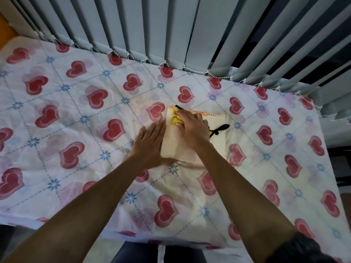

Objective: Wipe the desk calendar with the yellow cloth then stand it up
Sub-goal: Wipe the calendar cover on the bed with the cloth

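Note:
The desk calendar (217,142) lies flat on the table, a pale cream card with an orange edge and spiral binding along its far side. My right hand (193,128) presses the yellow cloth (175,118) onto the calendar's far left corner; black trim of the cloth shows at both sides of the hand. Most of the cloth is hidden under the palm. My left hand (150,143) lies flat with fingers spread, pressing on the calendar's left edge and the tablecloth beside it.
A white tablecloth (76,118) with red hearts and blue flowers covers the table. Grey vertical blinds (171,29) hang along the far edge with a beaded chain at their bottom. The table's near edge runs just in front of my body.

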Demonstrator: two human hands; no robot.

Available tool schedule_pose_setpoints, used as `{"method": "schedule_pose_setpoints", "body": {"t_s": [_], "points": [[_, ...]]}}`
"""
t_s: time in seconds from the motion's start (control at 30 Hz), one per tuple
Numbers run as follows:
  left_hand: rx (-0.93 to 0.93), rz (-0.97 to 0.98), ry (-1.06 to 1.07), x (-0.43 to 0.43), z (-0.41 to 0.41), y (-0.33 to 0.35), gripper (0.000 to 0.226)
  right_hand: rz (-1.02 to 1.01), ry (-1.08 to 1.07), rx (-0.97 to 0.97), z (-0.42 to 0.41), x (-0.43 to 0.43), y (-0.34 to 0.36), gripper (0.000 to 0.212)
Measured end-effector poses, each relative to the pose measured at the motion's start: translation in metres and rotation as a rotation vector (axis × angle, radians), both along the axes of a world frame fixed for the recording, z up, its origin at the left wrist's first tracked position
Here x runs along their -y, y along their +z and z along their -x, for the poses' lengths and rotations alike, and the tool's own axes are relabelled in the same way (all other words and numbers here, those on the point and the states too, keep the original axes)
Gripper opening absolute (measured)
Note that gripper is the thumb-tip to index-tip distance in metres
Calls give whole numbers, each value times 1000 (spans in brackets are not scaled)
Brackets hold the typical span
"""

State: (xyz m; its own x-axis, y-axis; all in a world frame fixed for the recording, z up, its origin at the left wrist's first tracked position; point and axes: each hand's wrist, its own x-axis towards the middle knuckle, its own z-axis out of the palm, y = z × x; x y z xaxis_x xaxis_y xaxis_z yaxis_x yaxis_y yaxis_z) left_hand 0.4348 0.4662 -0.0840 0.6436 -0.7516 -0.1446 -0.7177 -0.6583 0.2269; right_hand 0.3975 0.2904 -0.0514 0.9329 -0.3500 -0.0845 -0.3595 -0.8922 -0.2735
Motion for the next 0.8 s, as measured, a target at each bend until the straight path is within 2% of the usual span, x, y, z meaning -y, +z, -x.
{"method": "schedule_pose_setpoints", "body": {"t_s": [0.2,0.33,0.47,0.57,0.73,0.8], "points": [[-34,10,-11,0,-2,0,126,74,-230,-22,48,54,1,38],[-37,4,-9,0,-3,0,127,91,-360,-22,36,36,0,36],[10,13,-14,0,0,0,127,36,-127,-24,6,-9,-1,40],[21,14,-6,0,0,0,127,-2,-35,-29,7,-4,3,42],[-10,5,1,2,0,0,128,63,-236,-34,66,52,6,42],[-31,-12,-5,1,2,0,128,164,-328,-83,80,54,9,40]]}}
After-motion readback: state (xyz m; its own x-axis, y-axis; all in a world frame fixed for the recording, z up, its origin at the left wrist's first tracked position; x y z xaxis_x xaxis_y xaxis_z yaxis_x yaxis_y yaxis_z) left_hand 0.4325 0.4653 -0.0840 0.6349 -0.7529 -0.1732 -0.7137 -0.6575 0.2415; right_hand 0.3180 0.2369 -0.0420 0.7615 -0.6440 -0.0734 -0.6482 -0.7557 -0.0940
